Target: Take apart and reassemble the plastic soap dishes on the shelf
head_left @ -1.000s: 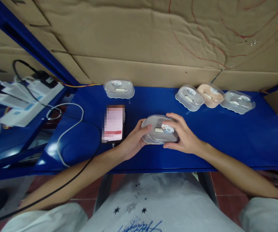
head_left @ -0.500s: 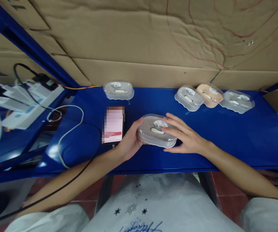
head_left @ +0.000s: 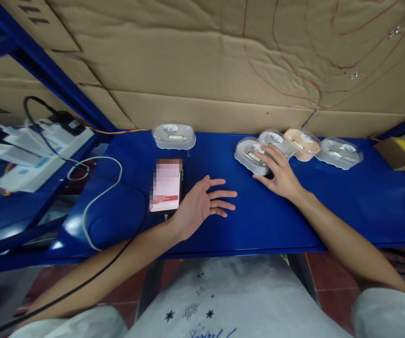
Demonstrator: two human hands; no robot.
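Note:
A grey plastic box with a clear lid [head_left: 250,162] rests on the blue shelf, its lid bearing a round sticker and a pale oblong piece in the middle. My right hand [head_left: 280,174] is on its right side, fingers over the lid and thumb at the near edge. Touching or very near it behind is a similar grey box [head_left: 283,140]; a peach box [head_left: 303,143] and a further grey box [head_left: 341,152] continue the row rightward. My left hand [head_left: 200,206] is held palm inward with fingers spread, holding nothing, just right of the phone [head_left: 166,185].
One more grey box [head_left: 174,137] stands at the back left by the cardboard wall [head_left: 188,61]. A loaded power strip [head_left: 50,155] and a looped white cable [head_left: 100,192] lie left. A black cable crosses my left forearm. At the right end sits a cardboard box [head_left: 400,152].
The grey box has gone from between both hands to the back right, beside the other boxes, with my right hand. My left hand has let go and spread its fingers.

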